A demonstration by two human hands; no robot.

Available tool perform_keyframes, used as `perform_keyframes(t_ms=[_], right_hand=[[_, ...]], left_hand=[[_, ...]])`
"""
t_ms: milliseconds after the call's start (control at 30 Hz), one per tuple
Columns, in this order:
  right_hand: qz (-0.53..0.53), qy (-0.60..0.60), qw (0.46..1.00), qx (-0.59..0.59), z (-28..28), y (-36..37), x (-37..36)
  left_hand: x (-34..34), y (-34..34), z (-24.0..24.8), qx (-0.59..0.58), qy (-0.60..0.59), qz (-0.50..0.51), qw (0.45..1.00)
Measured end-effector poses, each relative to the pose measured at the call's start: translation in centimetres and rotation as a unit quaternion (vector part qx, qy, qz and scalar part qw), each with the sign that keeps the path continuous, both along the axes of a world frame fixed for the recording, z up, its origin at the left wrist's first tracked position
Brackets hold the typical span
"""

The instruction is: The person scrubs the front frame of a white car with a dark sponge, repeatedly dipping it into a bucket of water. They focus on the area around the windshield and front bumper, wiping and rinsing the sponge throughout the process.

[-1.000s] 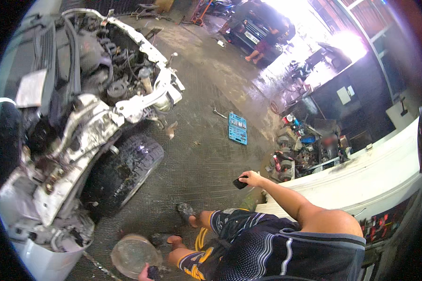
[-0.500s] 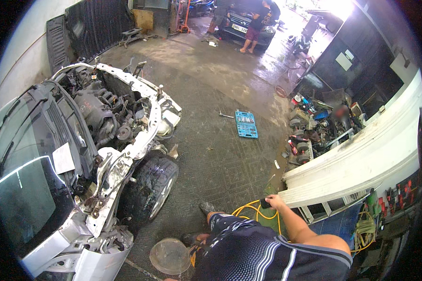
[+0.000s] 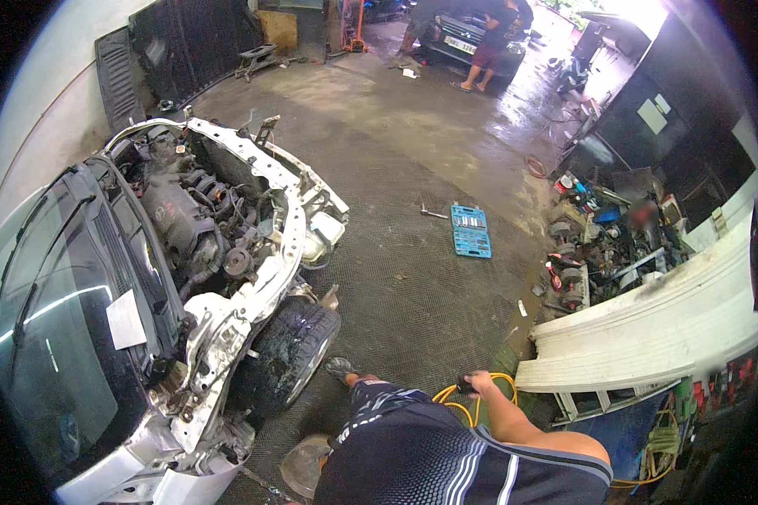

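Head view, looking down into a car repair shop from above the person's own body. The person wears a dark shirt with pale stripes and dark shorts, and stands on a ribbed floor (image 3: 413, 286) just right of the front wheel (image 3: 290, 353) of a stripped white car (image 3: 227, 328).

The right hand (image 3: 478, 384) reaches forward from the lower edge, right of that wheel and well apart from it. It is closed around a small dark object (image 3: 463, 388) (too small to identify), its fingers curled so only the object's near end shows. A coil of yellow hose (image 3: 472, 404) lies on the floor directly under and around the hand, probably left there to stay within reach of the car. The left hand is not visible; the torso hides it.

The car has no bonnet or bumper, leaving the engine (image 3: 194, 223) bare, presumably for access. Its windscreen fills the left of the picture.

Beyond the wheel, further out on the floor, a blue socket case (image 3: 470, 230) lies open with a loose tool just to its left. Right of the wheel, past the hand, a long white panel (image 3: 648, 328) rests across cluttered parts and canisters. Far behind the car, another person stands at a dark vehicle.
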State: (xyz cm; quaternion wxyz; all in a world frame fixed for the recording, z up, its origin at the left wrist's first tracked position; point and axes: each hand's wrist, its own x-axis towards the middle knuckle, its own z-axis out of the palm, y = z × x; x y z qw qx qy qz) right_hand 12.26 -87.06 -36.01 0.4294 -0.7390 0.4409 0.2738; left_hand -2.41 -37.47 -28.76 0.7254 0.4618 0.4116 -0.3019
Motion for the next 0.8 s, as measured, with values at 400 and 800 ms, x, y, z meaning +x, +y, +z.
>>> perform_keyframes(t_ms=[400,800], right_hand=[[0.038,-0.184,0.959,0.212,8.3,16.1,30.1],[-0.078,-0.175,0.901,0.389,11.4,25.3,24.5]], left_hand=[[0.5,6.8,1.0,0.09,0.062,0.133,0.985],[-14.0,18.3,6.3,0.079,-0.011,0.453,0.888]])
